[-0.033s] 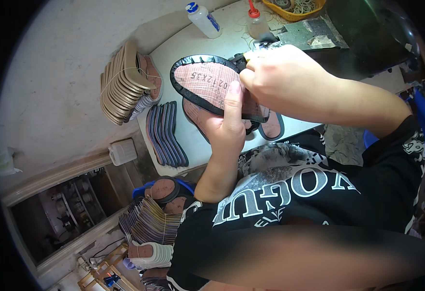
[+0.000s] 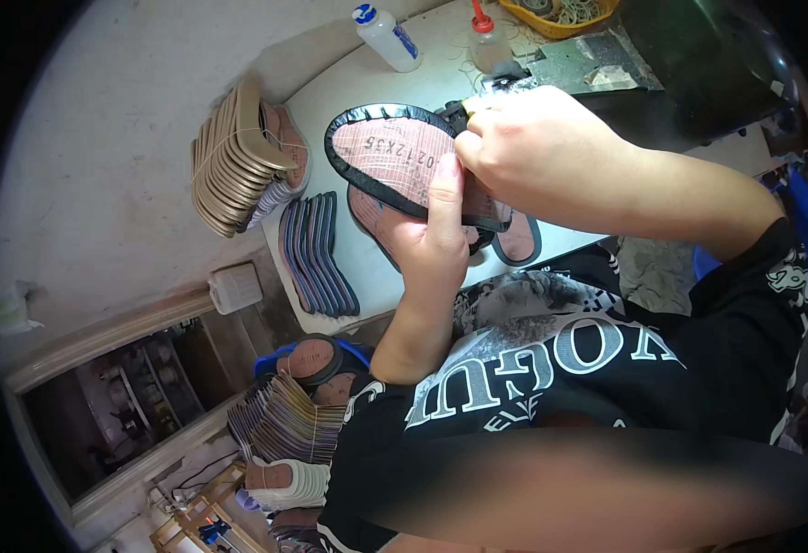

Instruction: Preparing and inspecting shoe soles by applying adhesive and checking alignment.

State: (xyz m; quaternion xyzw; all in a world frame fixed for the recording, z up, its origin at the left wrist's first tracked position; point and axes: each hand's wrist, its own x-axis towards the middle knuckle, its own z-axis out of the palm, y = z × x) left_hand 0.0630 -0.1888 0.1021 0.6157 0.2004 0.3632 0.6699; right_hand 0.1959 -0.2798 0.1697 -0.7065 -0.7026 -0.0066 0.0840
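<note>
My left hand [image 2: 436,235] grips a shoe insole [image 2: 390,157] from below, its thumb lying across the underside. The insole is pinkish-brown with a printed grid, and black edging is folded over its rim in pleats at the toe. My right hand [image 2: 533,143] is closed against the insole's right edge, knuckles up. A small dark piece [image 2: 455,115] shows beside its fingers; what the fingertips pinch is hidden. Under my left hand, another insole [image 2: 367,217] lies partly covered on the white table [image 2: 404,300]. One more black-edged insole [image 2: 518,241] rests below my right wrist.
Left on the table are a bundle of gold-edged insoles [image 2: 229,170] and a row of dark ones [image 2: 316,258]. A white bottle [image 2: 387,39], a red-tipped squeeze bottle [image 2: 490,48] and a yellow basket [image 2: 561,28] stand at the back. Tied insole stacks [image 2: 284,419] sit lower left.
</note>
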